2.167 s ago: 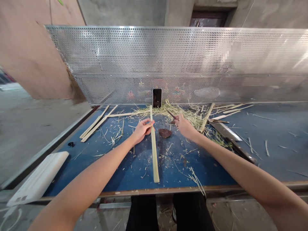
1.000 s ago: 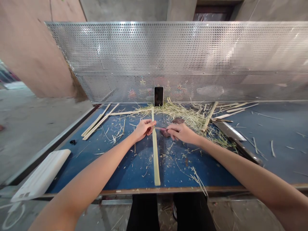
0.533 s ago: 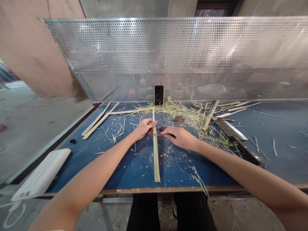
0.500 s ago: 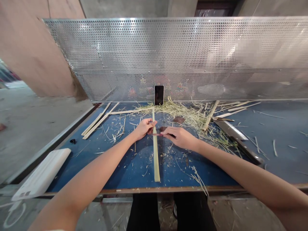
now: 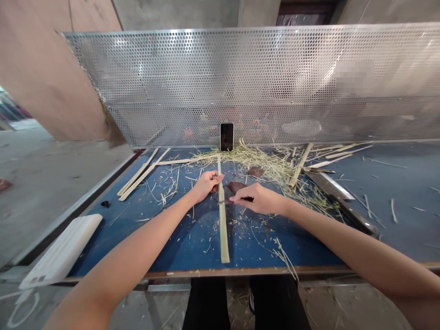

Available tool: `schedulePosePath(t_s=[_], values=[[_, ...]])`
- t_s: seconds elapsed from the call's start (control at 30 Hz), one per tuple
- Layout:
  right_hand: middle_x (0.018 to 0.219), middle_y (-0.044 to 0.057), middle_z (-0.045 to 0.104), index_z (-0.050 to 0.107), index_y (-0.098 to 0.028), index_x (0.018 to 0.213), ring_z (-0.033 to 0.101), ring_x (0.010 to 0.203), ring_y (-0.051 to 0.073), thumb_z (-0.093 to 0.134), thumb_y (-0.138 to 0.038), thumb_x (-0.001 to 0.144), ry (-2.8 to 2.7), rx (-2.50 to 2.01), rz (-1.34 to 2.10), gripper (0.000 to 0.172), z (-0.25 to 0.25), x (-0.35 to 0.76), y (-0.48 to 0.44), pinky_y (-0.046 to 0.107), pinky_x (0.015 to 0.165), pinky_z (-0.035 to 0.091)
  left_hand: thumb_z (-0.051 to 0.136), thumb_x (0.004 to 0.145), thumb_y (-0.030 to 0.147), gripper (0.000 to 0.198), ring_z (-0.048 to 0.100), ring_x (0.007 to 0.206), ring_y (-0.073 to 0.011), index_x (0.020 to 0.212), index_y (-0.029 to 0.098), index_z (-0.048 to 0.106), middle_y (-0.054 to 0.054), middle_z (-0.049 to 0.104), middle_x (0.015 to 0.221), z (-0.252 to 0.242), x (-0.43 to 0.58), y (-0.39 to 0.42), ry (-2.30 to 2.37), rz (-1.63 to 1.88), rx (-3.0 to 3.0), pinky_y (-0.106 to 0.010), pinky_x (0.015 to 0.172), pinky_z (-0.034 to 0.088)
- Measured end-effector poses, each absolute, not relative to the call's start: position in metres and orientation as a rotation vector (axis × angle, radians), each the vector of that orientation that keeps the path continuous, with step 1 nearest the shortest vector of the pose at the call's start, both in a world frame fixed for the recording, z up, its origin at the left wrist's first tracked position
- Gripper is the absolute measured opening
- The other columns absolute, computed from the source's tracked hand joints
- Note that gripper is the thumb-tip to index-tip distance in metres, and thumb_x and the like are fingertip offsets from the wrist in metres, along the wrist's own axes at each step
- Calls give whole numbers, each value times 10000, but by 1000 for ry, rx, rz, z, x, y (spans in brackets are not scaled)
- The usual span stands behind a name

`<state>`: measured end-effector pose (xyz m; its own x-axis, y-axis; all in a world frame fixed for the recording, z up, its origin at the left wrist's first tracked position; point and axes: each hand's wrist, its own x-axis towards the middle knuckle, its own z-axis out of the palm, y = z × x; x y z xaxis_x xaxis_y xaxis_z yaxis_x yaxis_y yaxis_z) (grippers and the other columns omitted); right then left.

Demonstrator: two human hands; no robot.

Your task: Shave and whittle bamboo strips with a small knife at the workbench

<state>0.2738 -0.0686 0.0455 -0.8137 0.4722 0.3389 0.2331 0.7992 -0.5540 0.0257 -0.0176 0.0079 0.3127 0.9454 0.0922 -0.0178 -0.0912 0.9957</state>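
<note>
Head view: left grip (image 5: 208, 183) on a pale strip (image 5: 223, 229), right grip (image 5: 257, 199) on a small knife (image 5: 248, 199).
The left grip pinches the strip between thumb and fingers; the strip runs lengthwise under it, one end beyond it, the wider end nearer the table (image 5: 192, 250) edge. The right grip is closed round the knife, whose blade crosses the strip just on the near side of the left grip; whether it bites in, I cannot tell. A brown piece (image 5: 237, 186) lies just beyond the right grip's fingertips. Farther beyond both grips are a pile of shavings (image 5: 271, 160) and an upright phone (image 5: 227, 137). Right of the right grip lies a large blade (image 5: 328, 188).
</note>
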Motion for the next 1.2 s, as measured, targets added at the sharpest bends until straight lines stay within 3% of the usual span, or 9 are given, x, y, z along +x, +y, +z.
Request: schedulePosePath(t_s=[0.17,0.4,0.5,0.73,0.97,1.2], values=[[1036,89,804,787,-180,1121,748,894,178,588,-271,1059,-2560,-402,802,227,48,271,-75,319,784,577,822,795,615,524,373,423,-69,731,203,505,60,471,534,10,27,-19,910,1036,1415,-217,428,227],[1032,74,798,790,-212,1111,714,814,177,546,-270,1070,-2398,-722,522,255,33,271,-61,322,755,533,805,821,595,486,387,421,-70,770,203,523,63,486,531,12,26,-20,952,1009,1451,-212,425,235],[1002,66,801,791,-210,1102,702,772,167,557,-275,1066,-2417,-706,585,246,35,273,-61,320,719,524,800,834,581,469,385,419,-70,772,201,532,63,479,521,11,26,-20,950,989,1465,-213,429,232],[1033,71,811,799,-200,1125,749,869,174,617,-283,1051,-2566,-386,860,213,47,271,-72,318,771,573,851,785,501,431,353,405,-65,751,200,545,74,441,514,14,28,-18,979,1057,1329,-223,414,208],[1042,73,798,786,-196,1091,732,882,181,561,-260,1072,-2465,-648,605,234,36,269,-66,332,789,552,843,795,500,408,347,382,-65,786,201,565,73,472,500,14,29,-17,1019,1044,1348,-223,394,206],[994,76,794,785,-194,1103,719,812,173,558,-267,1075,-2611,-523,572,239,46,272,-71,327,749,545,822,816,557,448,355,377,-68,750,198,562,69,469,483,12,27,-17,1037,978,1447,-219,397,221]])
